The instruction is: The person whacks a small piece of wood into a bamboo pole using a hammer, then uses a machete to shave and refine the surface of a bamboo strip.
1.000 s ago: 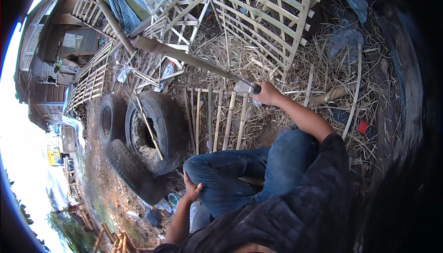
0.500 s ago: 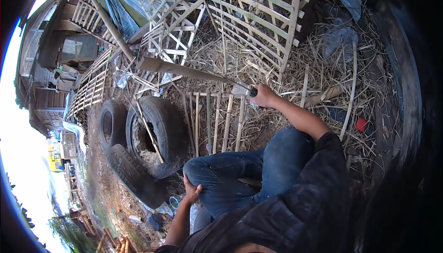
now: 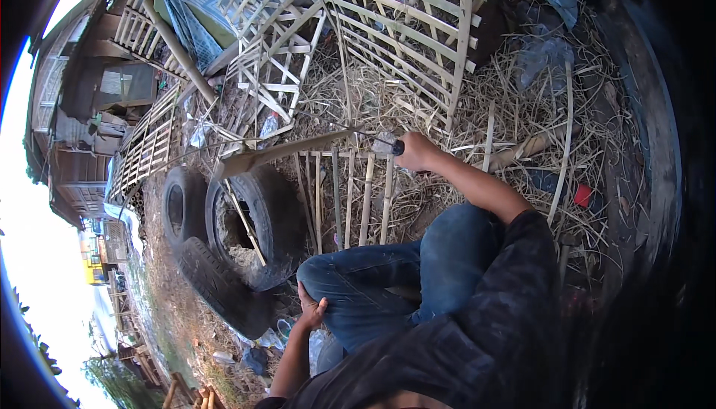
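Note:
My right hand (image 3: 419,152) is wrapped around the dark handle of a long machete (image 3: 287,148). A thin metal shank joins the handle to its broad brownish blade. Pointing left, the blade has its wide end just above the big upright tire (image 3: 272,219). My left hand (image 3: 312,310) rests on my bent knee in blue jeans, thumb apart and some fingers hidden against the leg; it holds nothing. Below the blade stands a row of thin bamboo slats (image 3: 365,196), between the tire and my right forearm.
Two more tires (image 3: 183,204) lie at left; a thin stick (image 3: 246,222) leans across the big one. Bamboo lattice panels (image 3: 406,21) stand at the far side. Bamboo shavings (image 3: 514,126) cover the ground at right, with a bamboo pole (image 3: 529,149) among them.
The machete has swung so that its wide end is lower, nearer the tire. My right hand has shifted slightly left. My left hand stays on the knee.

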### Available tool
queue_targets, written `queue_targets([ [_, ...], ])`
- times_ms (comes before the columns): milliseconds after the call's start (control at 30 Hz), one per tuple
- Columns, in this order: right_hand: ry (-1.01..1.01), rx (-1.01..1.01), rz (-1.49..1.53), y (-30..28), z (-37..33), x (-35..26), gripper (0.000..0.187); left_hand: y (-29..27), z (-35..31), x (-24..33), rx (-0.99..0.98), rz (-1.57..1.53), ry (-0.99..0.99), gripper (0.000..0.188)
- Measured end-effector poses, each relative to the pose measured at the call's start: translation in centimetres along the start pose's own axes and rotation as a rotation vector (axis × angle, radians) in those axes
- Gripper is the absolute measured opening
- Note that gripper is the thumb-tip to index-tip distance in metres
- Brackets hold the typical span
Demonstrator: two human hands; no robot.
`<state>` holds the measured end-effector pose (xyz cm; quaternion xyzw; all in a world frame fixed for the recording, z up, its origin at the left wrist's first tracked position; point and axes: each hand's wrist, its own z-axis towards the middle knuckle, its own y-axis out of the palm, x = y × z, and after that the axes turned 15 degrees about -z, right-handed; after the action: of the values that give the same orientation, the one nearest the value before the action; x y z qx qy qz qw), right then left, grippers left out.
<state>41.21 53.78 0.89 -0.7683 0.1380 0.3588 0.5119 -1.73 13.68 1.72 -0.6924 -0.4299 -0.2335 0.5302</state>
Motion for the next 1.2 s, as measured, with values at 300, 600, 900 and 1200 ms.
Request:
queue_targets([
  [300, 0.194, 0.006, -0.045, 2.6, 0.2, 4.1, 0.033, 0.5, 0.5, 1.4, -0.018, 0.036, -0.106, 0.117],
  [600, 0.222, -0.145, 0.114, -1.2, -1.6, 2.1, 0.054, 0.6, 0.2, 2.2, 0.016, 0.092, -0.005, 0.113],
  [900, 0.119, -0.014, 0.034, 0.5, 0.3, 1.4, 0.044, 0.4, -0.4, 1.8, -0.005, 0.017, 0.044, 0.109],
  [1200, 0.289, -0.026, 0.105, 2.4, 0.3, 5.6, 0.034, 0.6, 0.5, 0.8, -0.011, -0.095, 0.040, 0.113],
])
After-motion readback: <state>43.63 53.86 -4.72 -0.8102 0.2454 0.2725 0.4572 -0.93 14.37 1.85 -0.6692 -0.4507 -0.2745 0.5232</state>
